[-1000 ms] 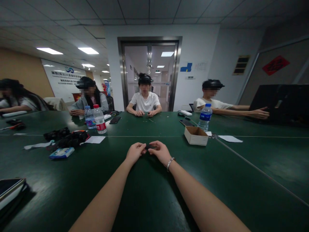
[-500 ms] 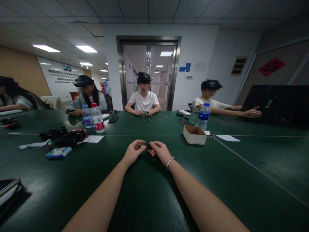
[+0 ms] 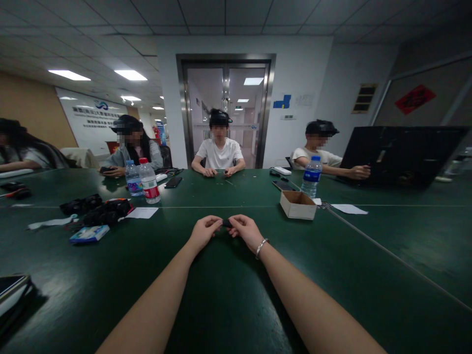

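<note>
Your left hand (image 3: 203, 233) and right hand (image 3: 247, 232) meet over the tabletop (image 3: 224, 280), fingers of both pinched on a small black object (image 3: 226, 223) between them. The green surface spreads out beside both your forearms and runs away to a far edge, where a person in white (image 3: 220, 153) sits facing you. A pale seam crosses just beyond your hands.

Ahead to your right stands an open box (image 3: 298, 211), with a blue-capped bottle (image 3: 311, 179) behind it and a paper sheet (image 3: 349, 209) beside it. Farther right, another person grips a large black panel (image 3: 401, 156). To your left lie a blue-and-white packet (image 3: 89, 234) and black gear (image 3: 105, 211), with a red-capped bottle (image 3: 149, 184) behind.
</note>
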`<act>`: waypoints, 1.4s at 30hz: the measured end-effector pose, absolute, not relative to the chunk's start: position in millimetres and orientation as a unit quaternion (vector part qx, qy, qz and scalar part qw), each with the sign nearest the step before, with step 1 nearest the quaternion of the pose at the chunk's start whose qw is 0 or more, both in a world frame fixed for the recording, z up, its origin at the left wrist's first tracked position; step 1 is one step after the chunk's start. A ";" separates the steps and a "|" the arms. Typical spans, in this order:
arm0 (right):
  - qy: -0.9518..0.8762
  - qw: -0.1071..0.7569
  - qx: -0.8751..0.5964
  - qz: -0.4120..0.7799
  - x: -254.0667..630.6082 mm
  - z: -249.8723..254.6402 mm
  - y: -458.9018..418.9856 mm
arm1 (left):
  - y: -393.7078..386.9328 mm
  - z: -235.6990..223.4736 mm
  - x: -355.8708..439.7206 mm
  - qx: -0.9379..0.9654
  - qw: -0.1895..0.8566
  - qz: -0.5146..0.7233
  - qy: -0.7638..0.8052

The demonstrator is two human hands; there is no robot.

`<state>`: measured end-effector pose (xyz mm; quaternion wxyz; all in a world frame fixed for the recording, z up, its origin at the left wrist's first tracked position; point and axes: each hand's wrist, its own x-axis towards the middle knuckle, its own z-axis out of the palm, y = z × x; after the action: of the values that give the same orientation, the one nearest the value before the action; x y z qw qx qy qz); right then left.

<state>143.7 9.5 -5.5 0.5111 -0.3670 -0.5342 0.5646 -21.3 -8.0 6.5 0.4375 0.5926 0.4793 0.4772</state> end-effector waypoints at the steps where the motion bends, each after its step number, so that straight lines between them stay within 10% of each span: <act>1: -0.535 0.512 -0.364 0.564 143.7 -5.5 9.2 | -8.1 7.0 -21.4 0.590 0.441 0.475 0.481; 42: -0.536 0.516 -0.348 0.571 143.9 -5.3 8.2 | -3.4 -4.2 -24.9 0.651 0.368 0.452 0.485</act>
<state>143.9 8.2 -5.3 0.5157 -0.3476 -0.5361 0.5708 -24.9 -3.4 -4.2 0.3685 0.6514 0.4853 0.4522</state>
